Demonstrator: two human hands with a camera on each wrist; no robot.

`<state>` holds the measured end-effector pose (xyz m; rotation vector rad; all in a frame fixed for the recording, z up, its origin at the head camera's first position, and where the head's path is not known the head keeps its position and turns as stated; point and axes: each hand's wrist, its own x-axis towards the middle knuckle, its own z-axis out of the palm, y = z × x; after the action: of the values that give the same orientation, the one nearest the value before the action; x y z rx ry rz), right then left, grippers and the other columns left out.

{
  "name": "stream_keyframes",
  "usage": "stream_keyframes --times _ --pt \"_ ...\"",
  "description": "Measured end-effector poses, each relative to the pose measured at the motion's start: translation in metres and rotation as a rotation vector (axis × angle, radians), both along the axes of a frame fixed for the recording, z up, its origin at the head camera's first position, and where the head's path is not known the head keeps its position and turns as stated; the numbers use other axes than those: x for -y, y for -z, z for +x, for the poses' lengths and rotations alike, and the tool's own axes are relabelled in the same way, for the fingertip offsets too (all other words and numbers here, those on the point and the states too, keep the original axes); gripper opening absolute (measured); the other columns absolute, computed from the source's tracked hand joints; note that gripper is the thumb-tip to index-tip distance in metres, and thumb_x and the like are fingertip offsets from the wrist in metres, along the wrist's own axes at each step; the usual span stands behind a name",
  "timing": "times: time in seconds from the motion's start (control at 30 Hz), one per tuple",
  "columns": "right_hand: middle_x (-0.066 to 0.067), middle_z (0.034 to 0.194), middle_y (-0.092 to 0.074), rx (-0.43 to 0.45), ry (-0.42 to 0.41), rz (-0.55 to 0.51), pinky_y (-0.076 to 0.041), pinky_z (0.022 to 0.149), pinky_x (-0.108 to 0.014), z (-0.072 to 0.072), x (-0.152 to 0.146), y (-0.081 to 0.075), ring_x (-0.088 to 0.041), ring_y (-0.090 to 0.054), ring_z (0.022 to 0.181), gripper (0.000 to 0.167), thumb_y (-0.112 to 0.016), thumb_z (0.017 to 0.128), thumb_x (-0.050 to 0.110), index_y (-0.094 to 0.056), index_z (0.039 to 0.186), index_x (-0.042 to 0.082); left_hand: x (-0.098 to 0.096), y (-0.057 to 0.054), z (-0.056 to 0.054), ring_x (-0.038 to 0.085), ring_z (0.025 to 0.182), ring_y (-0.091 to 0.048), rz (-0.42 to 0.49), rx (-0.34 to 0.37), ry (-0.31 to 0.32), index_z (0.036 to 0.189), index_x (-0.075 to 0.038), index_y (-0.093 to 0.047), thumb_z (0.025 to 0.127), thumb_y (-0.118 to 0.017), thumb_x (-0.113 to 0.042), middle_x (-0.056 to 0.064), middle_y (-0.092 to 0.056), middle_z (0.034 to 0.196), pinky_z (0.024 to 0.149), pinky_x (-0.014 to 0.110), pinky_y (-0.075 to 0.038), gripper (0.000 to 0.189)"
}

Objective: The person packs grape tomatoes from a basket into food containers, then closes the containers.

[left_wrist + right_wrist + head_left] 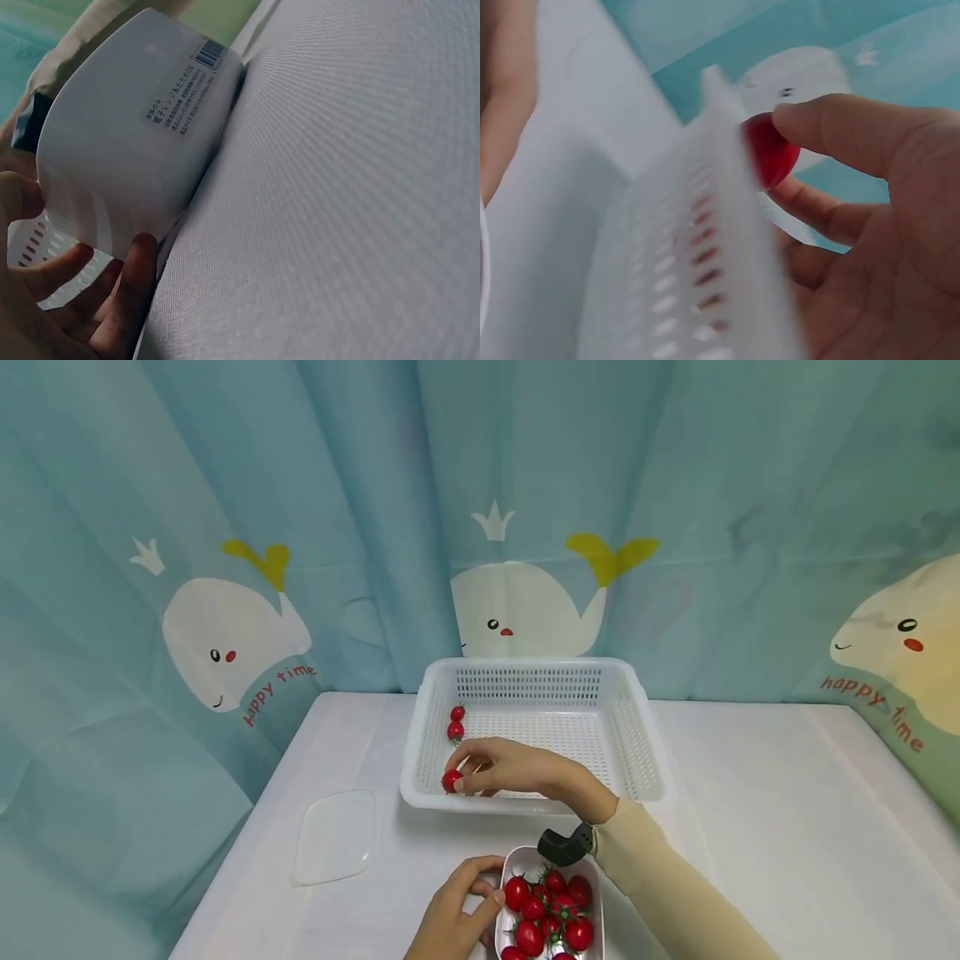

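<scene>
My right hand [513,768] pinches a red cherry tomato [452,781] between thumb and fingers, over the near left part of a white perforated basket [652,760]. The right wrist view shows that tomato [771,151] just past the basket's wall [697,247]. Two other cherry tomatoes, one of them at this spot [455,731], lie in a line along the basket's left side. Nearer to me, a small white plastic container [597,893] holds several cherry tomatoes with green stems. My left hand [459,906] grips its left side, fingers curled against the outer wall [135,97].
A clear, rounded-square plastic lid [335,837] lies on the white-covered table [765,827] at the left. Behind the basket hangs a blue curtain [360,527] printed with whales. A dark band [566,843] is on my right wrist, above the container's far edge.
</scene>
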<state>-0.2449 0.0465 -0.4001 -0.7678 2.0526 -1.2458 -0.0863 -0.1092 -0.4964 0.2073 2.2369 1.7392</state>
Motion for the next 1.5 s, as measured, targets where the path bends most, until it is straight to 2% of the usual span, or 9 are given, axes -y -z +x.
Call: stream_keyframes --times 0.13,0.3,0.47,0.67,0.77,0.9,1.1,1.27,1.5 --pt "-0.002 0.114 -0.069 -0.047 0.006 -0.057 -0.056 0.091 -0.032 0.012 -0.019 -0.012 -0.019 -0.066 0.1 0.032 -0.068 0.095 0.019 -0.066 0.126 0.019 0.0 0.0 0.001 0.002 0.08 -0.059 0.009 -0.013 0.0 0.142 -0.005 -0.056 0.103 -0.063 -0.029 0.005 -0.068 0.099 0.06 0.022 -0.056 0.046" --pt "-0.004 0.125 -0.067 -0.09 -0.034 -0.134 -0.055 0.099 -0.033 0.028 -0.046 -0.02 -0.023 -0.064 0.113 0.035 -0.068 0.098 0.017 -0.062 0.132 0.017 0.0 0.001 0.001 0.003 0.079 -0.061 0.036 -0.006 0.007 0.143 -0.005 -0.055 0.104 -0.062 -0.028 0.006 -0.069 0.099 0.059 0.024 -0.058 0.046" --pt "-0.01 0.128 -0.064 -0.04 -0.121 -0.228 -0.058 0.098 -0.031 0.039 -0.065 -0.019 -0.03 -0.065 0.116 0.036 -0.067 0.098 0.011 -0.06 0.133 0.014 0.0 0.001 0.0 0.002 0.084 -0.061 0.035 -0.023 0.012 0.143 -0.004 -0.055 0.104 -0.062 -0.028 0.009 -0.07 0.103 0.059 0.024 -0.058 0.046" --pt "-0.016 0.124 -0.063 -0.003 -0.259 -0.294 -0.061 0.091 -0.032 0.05 -0.074 -0.011 -0.023 -0.068 0.11 0.037 -0.065 0.095 0.004 -0.058 0.132 0.007 -0.001 0.002 -0.001 0.001 0.09 -0.061 0.011 -0.019 -0.007 0.142 -0.008 -0.057 0.104 -0.062 -0.03 0.013 -0.066 0.124 0.06 0.024 -0.059 0.044" --pt "-0.014 0.122 -0.064 -0.002 -0.301 -0.275 -0.061 0.09 -0.031 0.052 -0.076 -0.008 -0.018 -0.068 0.106 0.039 -0.063 0.093 0.002 -0.059 0.131 0.007 -0.001 0.004 0.0 0.002 0.092 -0.062 0.013 -0.006 -0.016 0.141 -0.009 -0.057 0.103 -0.062 -0.029 0.015 -0.063 0.133 0.06 0.025 -0.059 0.043" --pt "-0.011 0.117 -0.066 0.001 -0.335 -0.22 -0.062 0.089 -0.031 0.054 -0.076 -0.007 -0.017 -0.069 0.1 0.039 -0.061 0.09 0.0 -0.061 0.128 0.01 -0.001 0.004 0.001 0.003 0.094 -0.062 0.019 -0.003 -0.013 0.142 -0.007 -0.056 0.103 -0.062 -0.029 0.017 -0.062 0.134 0.06 0.025 -0.059 0.045" --pt "-0.004 0.109 -0.068 0.018 -0.405 -0.115 -0.06 0.085 -0.025 0.059 -0.074 -0.007 -0.009 -0.066 0.097 0.043 -0.058 0.088 -0.008 -0.063 0.124 0.014 -0.002 0.0 -0.001 0.005 0.095 -0.062 0.007 -0.007 -0.008 0.144 -0.011 -0.056 0.104 -0.062 -0.032 0.014 -0.064 0.127 0.061 0.025 -0.059 0.045" --pt "0.004 0.102 -0.065 0.046 -0.414 -0.031 -0.057 0.08 -0.02 0.064 -0.068 -0.005 -0.003 -0.063 0.092 0.042 -0.059 0.087 -0.01 -0.065 0.12 0.015 -0.002 -0.001 0.0 0.004 0.093 -0.062 -0.007 -0.013 -0.003 0.142 -0.011 -0.056 0.104 -0.062 -0.038 0.011 -0.066 0.12 0.063 0.025 -0.059 0.047" --pt "-0.004 0.099 -0.068 0.003 -0.413 0.026 -0.056 0.083 -0.018 0.069 -0.061 -0.003 0.0 -0.062 0.087 0.031 -0.062 0.086 -0.012 -0.069 0.11 0.006 0.0 0.001 0.002 0.007 0.081 -0.062 0.007 -0.005 -0.003 0.143 -0.01 -0.056 0.104 -0.062 -0.034 0.011 -0.069 0.117 0.06 0.025 -0.058 0.046"
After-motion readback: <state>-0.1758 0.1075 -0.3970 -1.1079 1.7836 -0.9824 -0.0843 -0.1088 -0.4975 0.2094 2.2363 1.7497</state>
